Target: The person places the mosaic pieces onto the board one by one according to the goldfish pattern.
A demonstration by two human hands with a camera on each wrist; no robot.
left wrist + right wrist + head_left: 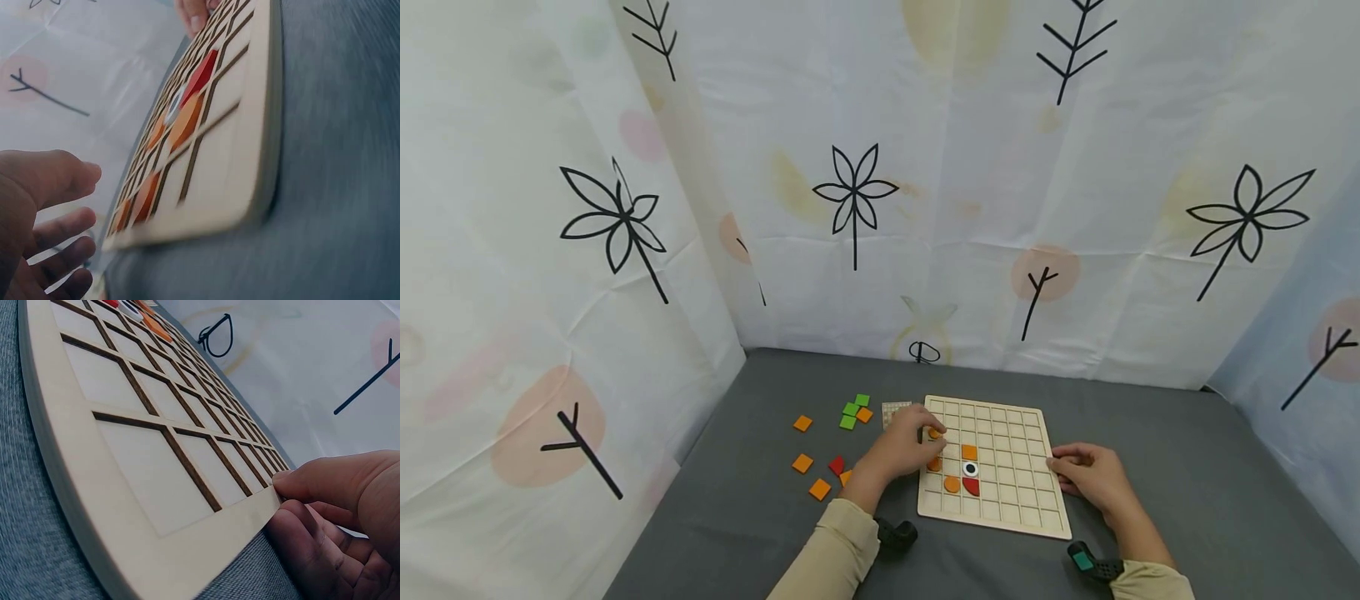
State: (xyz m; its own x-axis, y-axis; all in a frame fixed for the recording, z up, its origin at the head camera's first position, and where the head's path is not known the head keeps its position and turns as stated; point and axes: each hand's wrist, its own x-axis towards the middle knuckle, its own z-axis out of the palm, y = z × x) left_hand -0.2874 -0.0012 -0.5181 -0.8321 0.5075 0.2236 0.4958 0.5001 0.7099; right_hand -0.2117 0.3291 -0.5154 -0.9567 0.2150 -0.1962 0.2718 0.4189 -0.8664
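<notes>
A light wooden grid board (1015,467) lies on the grey table. On its left half sit an orange square (969,452), a white disc with a black dot (970,469) and a rounded red piece (972,487). Orange pieces (147,197) line the column nearest the left edge, and a round orange one (952,484) is one column in. My left hand (904,442) is over that edge, thumb and fingers apart, nothing between them in the left wrist view. My right hand (337,519) pinches the board's right edge, thumb on top and fingers below.
Left of the board lie loose orange squares (802,423), several green squares (847,422) and a red piece (837,465). A small gridded card (891,410) is partly behind the left hand. Patterned white curtains (970,167) enclose the table's back and sides.
</notes>
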